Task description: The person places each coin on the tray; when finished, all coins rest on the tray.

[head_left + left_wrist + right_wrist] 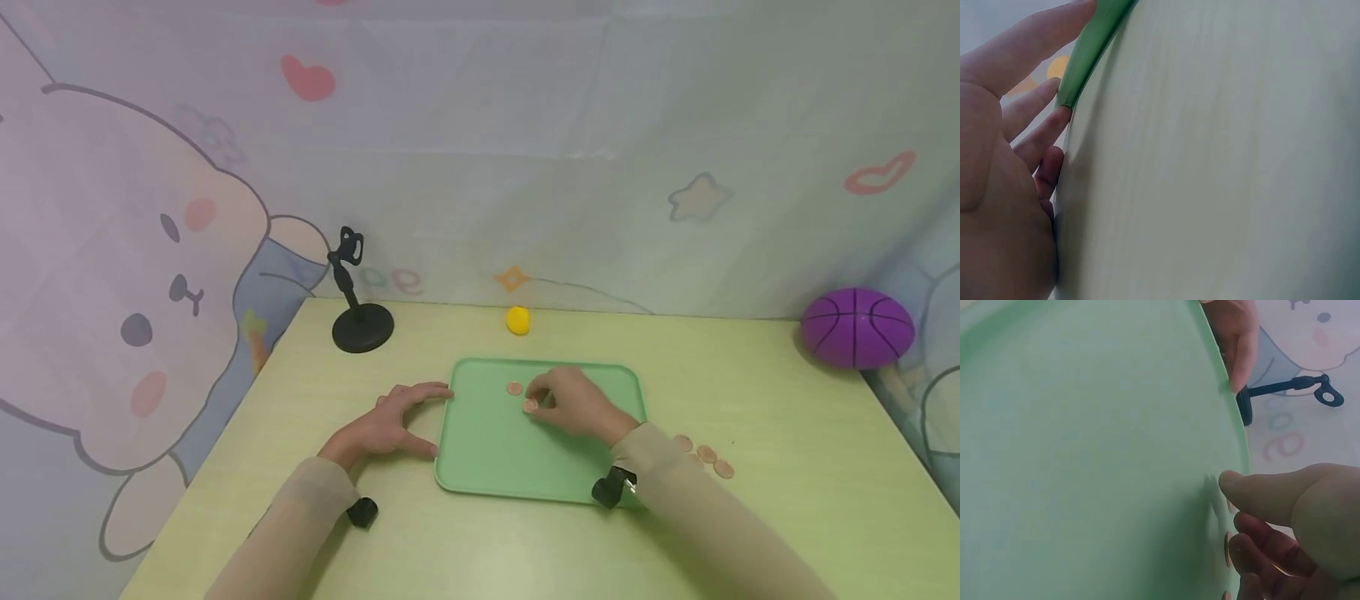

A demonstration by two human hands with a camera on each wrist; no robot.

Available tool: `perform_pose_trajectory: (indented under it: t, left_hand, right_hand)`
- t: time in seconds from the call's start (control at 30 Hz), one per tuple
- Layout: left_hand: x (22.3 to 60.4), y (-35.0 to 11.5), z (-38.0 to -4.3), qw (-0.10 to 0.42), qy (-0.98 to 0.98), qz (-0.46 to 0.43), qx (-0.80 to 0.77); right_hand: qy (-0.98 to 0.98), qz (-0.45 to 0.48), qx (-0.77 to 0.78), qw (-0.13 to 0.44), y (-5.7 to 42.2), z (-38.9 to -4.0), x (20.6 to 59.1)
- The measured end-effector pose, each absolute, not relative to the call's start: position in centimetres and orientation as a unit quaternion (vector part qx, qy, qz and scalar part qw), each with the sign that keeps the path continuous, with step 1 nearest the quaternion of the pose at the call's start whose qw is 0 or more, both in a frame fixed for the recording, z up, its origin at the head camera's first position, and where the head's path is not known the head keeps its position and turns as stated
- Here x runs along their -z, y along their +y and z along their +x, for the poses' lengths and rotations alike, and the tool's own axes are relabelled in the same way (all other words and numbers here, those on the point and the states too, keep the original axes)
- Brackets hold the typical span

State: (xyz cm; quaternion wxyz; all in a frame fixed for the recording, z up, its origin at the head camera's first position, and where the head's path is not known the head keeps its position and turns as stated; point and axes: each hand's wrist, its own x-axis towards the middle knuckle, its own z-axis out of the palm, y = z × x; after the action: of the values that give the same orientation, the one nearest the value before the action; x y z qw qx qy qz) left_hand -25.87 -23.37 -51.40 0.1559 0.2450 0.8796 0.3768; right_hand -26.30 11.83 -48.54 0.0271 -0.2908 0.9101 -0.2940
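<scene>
My right hand (pixel 573 402) is over a light green tray (pixel 510 467). Its thumb and fingertips pinch a copper-coloured coin (pixel 531 406) low over the tray surface. Just beyond it, to the left, another coin (pixel 513 388) lies flat on the tray. Seen from the right wrist, coins show as thin edges beside the fingers, one of them (pixel 1227 595) at the bottom of the view; the thumb partly covers another. With fingers spread, my left hand (pixel 382 427) touches the left rim of the tray. In the left wrist view, its fingertips rest against the green rim (pixel 1088 59).
Several loose coins (pixel 707 454) lie on the table right of the tray, partly behind my right sleeve. A small yellow object (pixel 517 321) sits beyond the tray. At the back left stands a black stand (pixel 363 327); a purple ball (pixel 857 329) is at the back right.
</scene>
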Motion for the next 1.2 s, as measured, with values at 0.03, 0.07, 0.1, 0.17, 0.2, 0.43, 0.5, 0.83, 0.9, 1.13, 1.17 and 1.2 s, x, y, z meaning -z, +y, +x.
perform_pose_trajectory:
  t: [0.03,0.07,0.1,0.17,0.2,0.43,0.5,0.83,0.9,1.13,1.17,1.2]
  left_hand:
    - [51.4,-23.3,-25.8,0.156,0.88,0.245,-0.377]
    - [51.3,-23.3,-25.8,0.156,0.88,0.244,-0.377]
    - [51.3,-23.3,-25.8,0.158,0.879,0.243,-0.378]
    - [51.2,-23.3,-25.7,0.16,0.879,0.241,-0.379]
    - [51.2,-23.3,-25.8,0.16,0.879,0.24,-0.378]
    - [51.3,-23.3,-25.8,0.161,0.881,0.24,-0.374]
    - [51.3,-23.3,-25.8,0.161,0.882,0.241,-0.373]
    - [51.2,-23.2,-25.7,0.157,0.882,0.241,-0.374]
    - [51.2,-23.2,-25.6,0.156,0.882,0.241,-0.374]
    - [51.1,-23.2,-25.6,0.156,0.881,0.242,-0.375]
    - [51.2,-23.2,-25.6,0.157,0.881,0.242,-0.376]
    - [51.1,-23.2,-25.6,0.157,0.88,0.243,-0.377]
  right_hand:
    - [0.911,-0.289,0.294,0.025,11.6,-26.3,48.6]
    - [0.912,-0.286,0.293,0.022,11.4,-26.2,48.6]
    - [0.913,-0.283,0.293,0.02,11.2,-26.2,48.7]
    - [0.913,-0.281,0.294,0.017,10.8,-26.2,48.8]
    - [0.914,-0.278,0.294,0.016,10.6,-26.2,48.9]
    - [0.923,-0.251,0.29,0.027,9.8,-25.9,49.0]
    - [0.925,-0.245,0.291,0.029,9.7,-25.9,49.0]
    - [0.929,-0.233,0.285,0.023,9.5,-26.0,49.3]
    - [0.93,-0.231,0.285,0.023,9.5,-26.0,49.3]
    - [0.931,-0.227,0.284,0.023,9.3,-26.0,49.3]
    - [0.932,-0.225,0.284,0.025,9.3,-26.0,49.3]
    - [0.932,-0.224,0.285,0.027,9.3,-26.0,49.3]
